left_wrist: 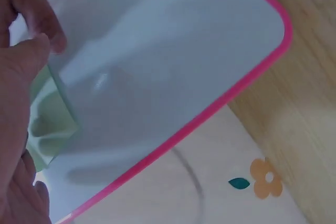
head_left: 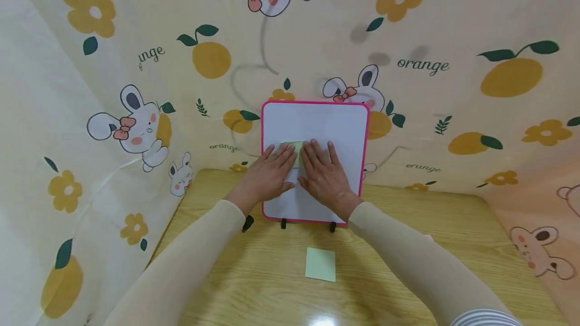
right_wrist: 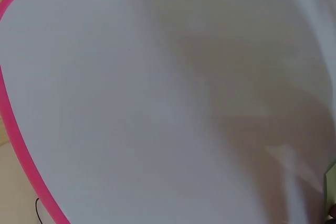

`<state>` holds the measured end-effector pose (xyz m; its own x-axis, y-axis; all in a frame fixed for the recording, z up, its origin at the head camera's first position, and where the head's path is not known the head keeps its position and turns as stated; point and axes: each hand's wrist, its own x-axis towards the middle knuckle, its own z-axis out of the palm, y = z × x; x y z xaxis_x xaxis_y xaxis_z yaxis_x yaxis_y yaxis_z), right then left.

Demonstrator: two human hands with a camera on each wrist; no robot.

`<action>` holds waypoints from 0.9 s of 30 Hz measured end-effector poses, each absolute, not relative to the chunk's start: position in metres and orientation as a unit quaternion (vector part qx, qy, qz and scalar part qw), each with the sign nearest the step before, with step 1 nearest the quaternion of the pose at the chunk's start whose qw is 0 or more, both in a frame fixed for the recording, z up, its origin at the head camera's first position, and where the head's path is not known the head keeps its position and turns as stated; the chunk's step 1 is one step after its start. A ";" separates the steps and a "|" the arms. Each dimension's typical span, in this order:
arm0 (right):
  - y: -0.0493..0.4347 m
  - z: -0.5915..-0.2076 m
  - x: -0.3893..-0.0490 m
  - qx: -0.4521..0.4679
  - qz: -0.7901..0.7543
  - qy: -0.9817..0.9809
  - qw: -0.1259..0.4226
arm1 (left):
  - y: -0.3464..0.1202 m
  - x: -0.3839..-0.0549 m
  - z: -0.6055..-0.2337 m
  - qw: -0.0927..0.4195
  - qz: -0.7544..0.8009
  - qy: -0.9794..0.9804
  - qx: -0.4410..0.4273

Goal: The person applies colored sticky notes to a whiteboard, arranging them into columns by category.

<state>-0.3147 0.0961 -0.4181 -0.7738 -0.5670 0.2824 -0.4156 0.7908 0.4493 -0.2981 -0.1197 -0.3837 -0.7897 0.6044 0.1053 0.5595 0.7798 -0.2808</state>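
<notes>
A whiteboard (head_left: pixel 317 119) with a pink rim stands upright against the patterned cloth. On its face is a pale green sticky note (head_left: pixel 296 157), partly covered by both hands. My left hand (head_left: pixel 272 172) lies over the note's left part with fingers straight. From the other side my right hand (head_left: pixel 327 175) touches the note's right edge and the board, its fingers extended and spread. The left wrist view shows the sticky note (left_wrist: pixel 55 119) beside the left hand (left_wrist: pixel 16 108). Only a sliver of the note (right_wrist: pixel 331 184) shows in the right wrist view.
Another pale green sticky note (head_left: pixel 320 264) lies on the wooden table (head_left: pixel 254 275) in front of the board. Small black feet (head_left: pixel 333 227) sit under the board's lower edge, with a black object (head_left: pixel 247 223) to their left. Patterned cloth (head_left: pixel 299 49) surrounds the table's back and sides.
</notes>
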 end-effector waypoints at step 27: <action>0.079 -0.403 -0.329 0.319 -0.180 -0.905 0.216 | -0.143 -0.318 -0.382 0.099 0.152 -0.939 -0.292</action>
<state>-0.3286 0.0789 -0.4030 -0.7025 -0.6559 0.2762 -0.5001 0.7311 0.4641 -0.3180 -0.1429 -0.3825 -0.8093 0.5793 0.0976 0.5190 0.7829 -0.3430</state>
